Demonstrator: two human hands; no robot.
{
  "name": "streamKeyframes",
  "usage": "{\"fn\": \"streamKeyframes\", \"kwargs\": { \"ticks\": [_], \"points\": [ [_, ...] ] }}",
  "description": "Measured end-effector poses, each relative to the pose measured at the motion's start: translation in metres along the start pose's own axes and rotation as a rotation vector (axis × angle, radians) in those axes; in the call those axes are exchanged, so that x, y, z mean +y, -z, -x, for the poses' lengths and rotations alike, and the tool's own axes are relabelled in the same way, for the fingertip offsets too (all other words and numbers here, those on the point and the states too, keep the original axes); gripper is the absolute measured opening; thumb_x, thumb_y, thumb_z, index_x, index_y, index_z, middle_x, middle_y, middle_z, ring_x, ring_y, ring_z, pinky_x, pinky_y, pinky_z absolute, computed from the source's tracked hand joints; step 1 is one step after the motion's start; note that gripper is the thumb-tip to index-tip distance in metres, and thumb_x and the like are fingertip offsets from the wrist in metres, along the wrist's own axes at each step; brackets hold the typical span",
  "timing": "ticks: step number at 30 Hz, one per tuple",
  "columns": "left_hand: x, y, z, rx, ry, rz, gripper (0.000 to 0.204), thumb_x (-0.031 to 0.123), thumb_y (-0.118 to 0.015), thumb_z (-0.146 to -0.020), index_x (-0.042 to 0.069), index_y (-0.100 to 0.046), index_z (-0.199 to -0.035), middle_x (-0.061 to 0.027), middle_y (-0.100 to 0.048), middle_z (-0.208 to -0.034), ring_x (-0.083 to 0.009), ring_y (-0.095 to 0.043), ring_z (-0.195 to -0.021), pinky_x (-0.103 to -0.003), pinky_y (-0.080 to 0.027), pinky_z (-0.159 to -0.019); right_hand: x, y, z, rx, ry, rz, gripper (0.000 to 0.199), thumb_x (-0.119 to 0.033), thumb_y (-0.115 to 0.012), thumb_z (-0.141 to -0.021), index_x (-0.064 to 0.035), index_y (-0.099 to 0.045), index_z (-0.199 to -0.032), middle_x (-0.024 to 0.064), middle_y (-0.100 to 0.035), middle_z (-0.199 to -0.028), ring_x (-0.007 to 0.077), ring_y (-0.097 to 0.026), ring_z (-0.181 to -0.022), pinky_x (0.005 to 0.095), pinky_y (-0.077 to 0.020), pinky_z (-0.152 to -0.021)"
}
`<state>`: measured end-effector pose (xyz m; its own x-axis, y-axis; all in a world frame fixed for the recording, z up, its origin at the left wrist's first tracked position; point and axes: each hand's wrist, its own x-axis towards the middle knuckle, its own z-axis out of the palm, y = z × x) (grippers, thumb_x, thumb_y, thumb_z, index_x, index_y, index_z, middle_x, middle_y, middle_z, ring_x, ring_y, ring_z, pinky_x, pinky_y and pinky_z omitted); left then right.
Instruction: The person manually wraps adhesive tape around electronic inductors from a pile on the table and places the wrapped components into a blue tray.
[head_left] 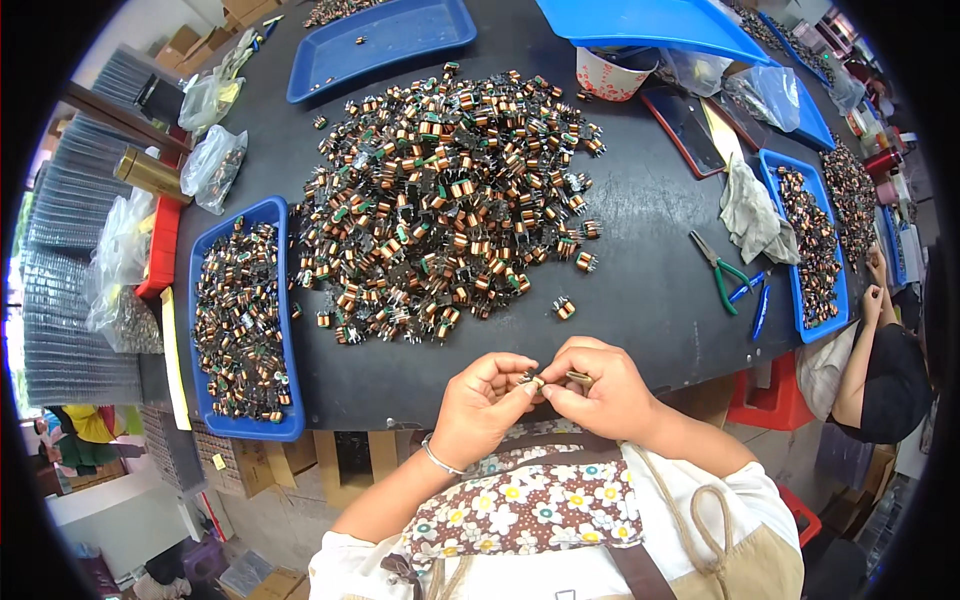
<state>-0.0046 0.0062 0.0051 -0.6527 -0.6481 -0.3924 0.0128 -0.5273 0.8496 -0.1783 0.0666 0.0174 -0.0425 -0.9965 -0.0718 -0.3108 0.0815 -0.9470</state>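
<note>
A small coil (532, 379), partly hidden, sits above the bench's near edge, pinched in the left hand (482, 405). The right hand (602, 388) is closed, its fingertips meeting the coil; what else it grips is unclear. The step looks like close fingertip work on one piece; the next move calls for a steady pinch. Beyond lie a loose coil (564, 308), the pile (440, 210) and, rightward, pliers (718, 266) on the bench (645, 260).

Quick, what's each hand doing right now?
Left hand: closed, pinching a small dark coil part, mostly hidden.
Right hand: closed, holding a small brass-coloured object, kind unclear.
</note>
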Motion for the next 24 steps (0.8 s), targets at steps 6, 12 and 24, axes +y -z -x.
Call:
{"fn": "streamKeyframes", "kwargs": {
  "ticks": [6,12,24],
  "points": [
    [-0.005,-0.006,0.018,0.051,-0.061,-0.056,0.021,-0.001,-0.057,-0.086,-0.003,-0.055,-0.107,-0.0072,-0.062,-0.091,-0.0092,-0.060,-0.081,-0.021,-0.051,-0.072,-0.005,-0.010,0.013,0.024,-0.020,-0.044,0.006,-0.001,-0.065,-0.072,0.0007,-0.062,-0.077,0.0074,-0.059,-0.077,0.0139,-0.057,-0.069,0.0264,-0.0444,-0.060],
    [-0.014,-0.006,0.024,0.096,-0.245,-0.352,0.022,-0.001,-0.059,-0.085,-0.003,-0.057,-0.106,-0.0053,-0.063,-0.091,-0.0071,-0.059,-0.080,-0.021,-0.050,-0.071,-0.005,-0.016,0.016,0.062,-0.030,-0.073,0.006,-0.001,-0.065,-0.071,0.0016,-0.061,-0.074,0.0066,-0.057,-0.073,0.0113,-0.055,-0.067,0.0246,-0.0431,-0.058],
    [-0.009,0.016,-0.005,0.042,0.069,0.125,0.019,0.007,-0.054,-0.090,0.001,-0.050,-0.108,-0.0101,-0.062,-0.089,-0.0145,-0.062,-0.077,-0.026,-0.054,-0.061,0.014,0.027,-0.027,0.171,0.070,0.402,0.017,-0.007,-0.069,-0.073,-0.0035,-0.065,-0.089,0.0096,-0.061,-0.082,0.0231,-0.061,-0.072,0.0313,-0.0489,-0.065]
  ]
}}
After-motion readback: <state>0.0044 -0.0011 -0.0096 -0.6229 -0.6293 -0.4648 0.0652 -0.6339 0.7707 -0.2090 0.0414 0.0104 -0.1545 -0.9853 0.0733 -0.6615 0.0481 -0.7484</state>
